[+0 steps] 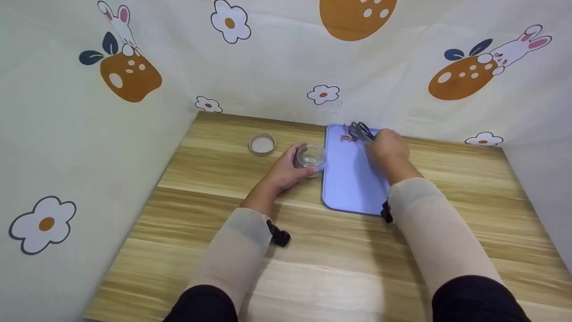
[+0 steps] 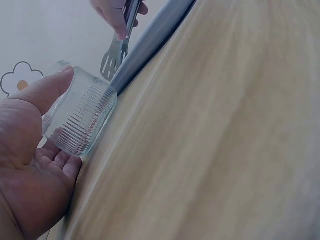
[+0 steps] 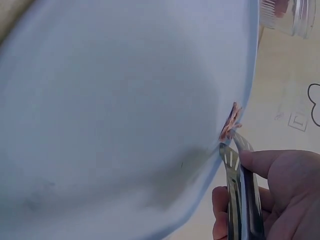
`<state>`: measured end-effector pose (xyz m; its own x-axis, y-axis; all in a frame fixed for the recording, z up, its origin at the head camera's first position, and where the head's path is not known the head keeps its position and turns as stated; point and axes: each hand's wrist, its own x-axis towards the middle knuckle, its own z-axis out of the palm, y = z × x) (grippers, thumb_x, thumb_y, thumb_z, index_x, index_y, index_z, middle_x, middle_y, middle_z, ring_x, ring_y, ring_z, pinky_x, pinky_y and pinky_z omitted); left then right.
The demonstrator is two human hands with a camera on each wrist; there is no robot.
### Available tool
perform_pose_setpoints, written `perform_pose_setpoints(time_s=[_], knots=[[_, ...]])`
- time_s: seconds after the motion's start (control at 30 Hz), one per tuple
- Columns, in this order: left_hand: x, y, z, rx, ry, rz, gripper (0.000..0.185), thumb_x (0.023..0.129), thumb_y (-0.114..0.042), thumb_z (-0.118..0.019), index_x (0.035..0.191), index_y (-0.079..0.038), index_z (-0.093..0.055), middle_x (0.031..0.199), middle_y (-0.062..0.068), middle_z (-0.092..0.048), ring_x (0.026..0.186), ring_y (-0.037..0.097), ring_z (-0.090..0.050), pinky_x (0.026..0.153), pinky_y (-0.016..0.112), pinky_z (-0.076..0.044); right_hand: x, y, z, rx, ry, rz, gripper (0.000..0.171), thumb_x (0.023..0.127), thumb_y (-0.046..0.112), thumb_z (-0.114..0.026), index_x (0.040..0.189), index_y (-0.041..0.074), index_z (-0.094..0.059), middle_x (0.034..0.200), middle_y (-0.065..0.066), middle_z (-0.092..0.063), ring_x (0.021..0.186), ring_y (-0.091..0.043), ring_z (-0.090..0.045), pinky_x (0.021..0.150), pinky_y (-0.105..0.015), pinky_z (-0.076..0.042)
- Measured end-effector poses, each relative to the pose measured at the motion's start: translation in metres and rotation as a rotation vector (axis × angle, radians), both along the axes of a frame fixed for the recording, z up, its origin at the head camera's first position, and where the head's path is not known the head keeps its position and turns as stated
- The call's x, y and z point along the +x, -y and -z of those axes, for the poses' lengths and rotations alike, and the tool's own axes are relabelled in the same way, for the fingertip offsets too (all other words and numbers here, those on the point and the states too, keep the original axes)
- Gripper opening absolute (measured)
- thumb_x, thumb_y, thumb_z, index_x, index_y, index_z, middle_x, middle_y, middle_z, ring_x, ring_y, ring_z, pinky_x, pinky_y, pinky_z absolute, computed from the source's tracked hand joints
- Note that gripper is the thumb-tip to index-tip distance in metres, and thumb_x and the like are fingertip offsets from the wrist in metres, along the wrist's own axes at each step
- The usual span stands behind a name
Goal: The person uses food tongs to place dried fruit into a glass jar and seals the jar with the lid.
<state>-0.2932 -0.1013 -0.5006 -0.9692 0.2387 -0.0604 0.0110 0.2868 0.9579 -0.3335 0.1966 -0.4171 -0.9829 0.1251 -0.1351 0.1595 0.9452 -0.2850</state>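
Our right grip [image 1: 389, 148] held metal tongs [image 3: 234, 192] at reddish shreds [image 3: 231, 121] on the blue tray [image 1: 348, 183], where we judged a low, gentle pinch best, while our left grip [image 1: 286, 170] cupped a clear jar [image 1: 311, 155].

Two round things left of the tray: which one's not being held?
The shallow lid, farther left, lying on the table with no hand on it. The clear jar, beside the tray, is gripped by the left hand.
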Motion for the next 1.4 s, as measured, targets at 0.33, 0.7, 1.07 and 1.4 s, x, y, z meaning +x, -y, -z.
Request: perform_pose_setpoints(time_s=[0.33,0.7,1.07,1.4], knots=[[0.001,-0.001,-0.002,-0.015,0.006,-0.008,0.095,0.083,-0.036,-0.093,0.162,-0.028,-0.042,0.168,0.005,-0.046,0.159,0.027,-0.040,0.135,0.044,-0.025,-0.002,-0.005,-0.004,0.010,0.037,0.012,0.034,0.105,0.023,-0.053,0.122,-0.004,-0.065,0.125,-0.023,-0.063,0.106,-0.036,-0.058,0.093,-0.055,-0.056],[0.001,-0.002,-0.003,-0.028,0.016,-0.013,0.096,0.082,-0.040,-0.094,0.162,-0.030,-0.042,0.168,0.005,-0.046,0.159,0.028,-0.039,0.135,0.045,-0.026,-0.003,-0.009,0.003,0.048,-0.031,-0.022,0.026,0.104,0.017,-0.053,0.115,0.000,-0.069,0.119,-0.022,-0.067,0.102,-0.037,-0.060,0.089,-0.055,-0.055],[0.003,-0.001,-0.004,0.009,-0.002,-0.014,0.094,0.082,-0.035,-0.094,0.161,-0.029,-0.044,0.164,0.005,-0.050,0.155,0.026,-0.044,0.133,0.042,-0.030,0.000,-0.015,0.006,0.001,-0.131,-0.028,0.023,0.101,0.019,-0.059,0.108,0.003,-0.075,0.115,-0.021,-0.072,0.101,-0.038,-0.064,0.086,-0.056,-0.053],[0.004,-0.001,-0.005,0.005,-0.003,-0.010,0.093,0.083,-0.032,-0.094,0.162,-0.027,-0.043,0.167,0.005,-0.048,0.157,0.027,-0.042,0.134,0.043,-0.028,0.008,-0.010,-0.006,-0.034,-0.165,-0.045,0.023,0.102,0.019,-0.061,0.111,0.003,-0.076,0.110,-0.018,-0.072,0.095,-0.035,-0.060,0.083,-0.052,-0.051]])
